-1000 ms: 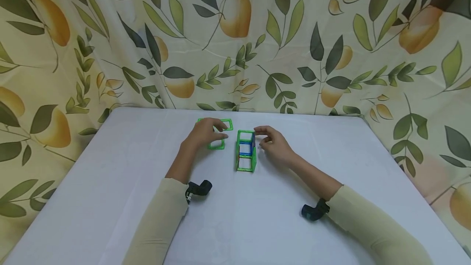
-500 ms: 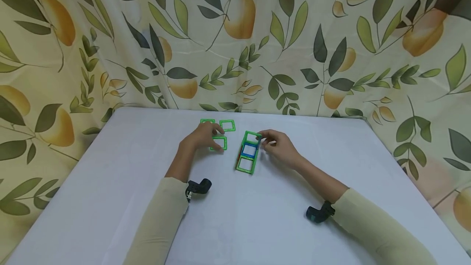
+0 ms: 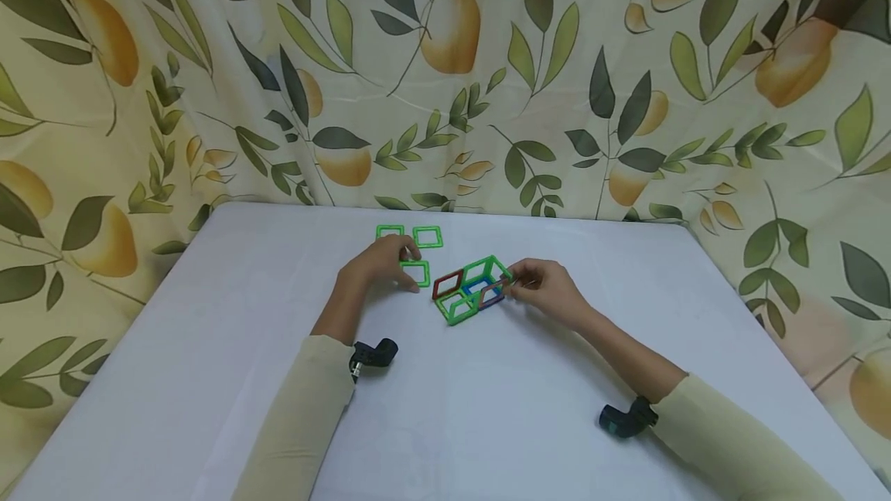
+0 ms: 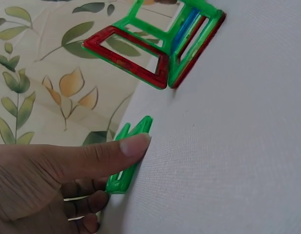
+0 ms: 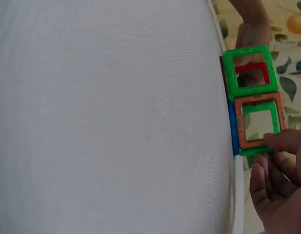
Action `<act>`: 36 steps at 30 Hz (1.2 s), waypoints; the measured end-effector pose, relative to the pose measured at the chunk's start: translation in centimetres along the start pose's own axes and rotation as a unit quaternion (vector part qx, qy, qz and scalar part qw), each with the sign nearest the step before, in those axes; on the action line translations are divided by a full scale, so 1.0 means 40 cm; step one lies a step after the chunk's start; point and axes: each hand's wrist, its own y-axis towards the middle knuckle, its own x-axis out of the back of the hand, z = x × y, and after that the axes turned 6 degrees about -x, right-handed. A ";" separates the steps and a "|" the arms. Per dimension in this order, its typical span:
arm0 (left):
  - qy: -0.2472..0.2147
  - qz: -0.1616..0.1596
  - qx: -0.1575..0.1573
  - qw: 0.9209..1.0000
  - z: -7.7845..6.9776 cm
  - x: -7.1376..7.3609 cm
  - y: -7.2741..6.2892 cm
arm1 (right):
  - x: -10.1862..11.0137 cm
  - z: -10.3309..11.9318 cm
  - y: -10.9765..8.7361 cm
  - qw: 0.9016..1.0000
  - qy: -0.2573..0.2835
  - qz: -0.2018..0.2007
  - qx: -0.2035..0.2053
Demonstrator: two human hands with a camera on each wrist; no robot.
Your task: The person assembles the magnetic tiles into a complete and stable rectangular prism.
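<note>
My right hand [image 3: 550,288] pinches the near right side of a frame structure of magnetic tiles [image 3: 452,305] on the white table. Green, red, orange and blue square frames join there, some flat and some upright. Close up in the right wrist view, its thumb and fingers hold an orange tile [image 5: 243,144] by the lower edge. My left hand [image 3: 376,261] has thumb and fingers at opposite edges of a loose green square tile [image 3: 427,274]. In the left wrist view the thumb covers part of that green tile [image 4: 122,184]; the index fingertip is hidden.
Two more green square tiles lie behind the left hand: one at the left [image 3: 390,229], partly covered, and one at the right [image 3: 428,236]. The white table [image 3: 487,424] ends at a curtain [image 3: 445,122] printed with fruit and leaves.
The tile structure has turned and come round with the right hand, which moved right and nearer. Its red side now faces left. The left hand came down from above onto the green tile's edges.
</note>
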 end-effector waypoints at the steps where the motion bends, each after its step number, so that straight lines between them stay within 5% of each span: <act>1: 0.001 0.003 -0.002 1.000 0.002 0.002 0.000 | 0.001 0.000 -0.002 1.000 -0.004 -0.001 -0.004; 6: 0.000 0.009 -0.013 1.000 0.009 0.008 0.003 | 0.005 -0.005 -0.004 1.000 0.011 0.009 -0.024; 17: -0.041 -0.042 -0.057 0.997 0.027 0.008 0.001 | 0.023 -0.023 0.030 0.989 0.052 0.135 0.002; 36: -0.077 -0.065 -0.066 0.993 0.021 0.025 -0.007 | 0.035 -0.028 0.053 0.986 0.070 0.152 0.027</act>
